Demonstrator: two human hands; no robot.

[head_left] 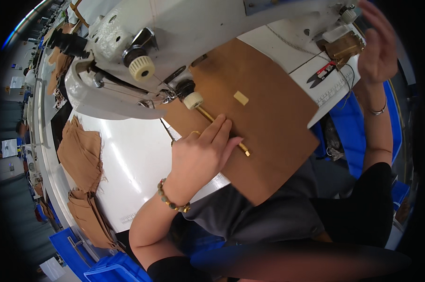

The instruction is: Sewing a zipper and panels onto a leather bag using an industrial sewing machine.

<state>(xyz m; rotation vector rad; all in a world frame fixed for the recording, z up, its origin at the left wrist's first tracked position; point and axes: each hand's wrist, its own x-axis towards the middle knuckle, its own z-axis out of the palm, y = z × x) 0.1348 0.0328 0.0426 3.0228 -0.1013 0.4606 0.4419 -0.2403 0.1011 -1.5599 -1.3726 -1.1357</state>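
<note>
My left hand (200, 152) lies over a brown fabric panel (273, 141) with its fingers stretched out and the thumb apart. It crosses a brass threaded rod (244, 149) that comes out of a white knob (192, 100) on the sewing machine (175, 37). The fingers hide the rod's middle, so whether they press on it or the cloth does not show. A small pale yellow rectangle (241, 97) lies on the panel. My right hand (378, 56) is raised at the far right, beside the machine's end, fingers extended and holding nothing visible.
Red-handled thread snips (321, 75) lie on the table near a ruler strip (334, 91) and a brass-coloured box (344, 47). Stacks of brown fabric pieces (81, 152) rest at the left edge of the white table (128, 164). Blue bins (118, 269) stand below.
</note>
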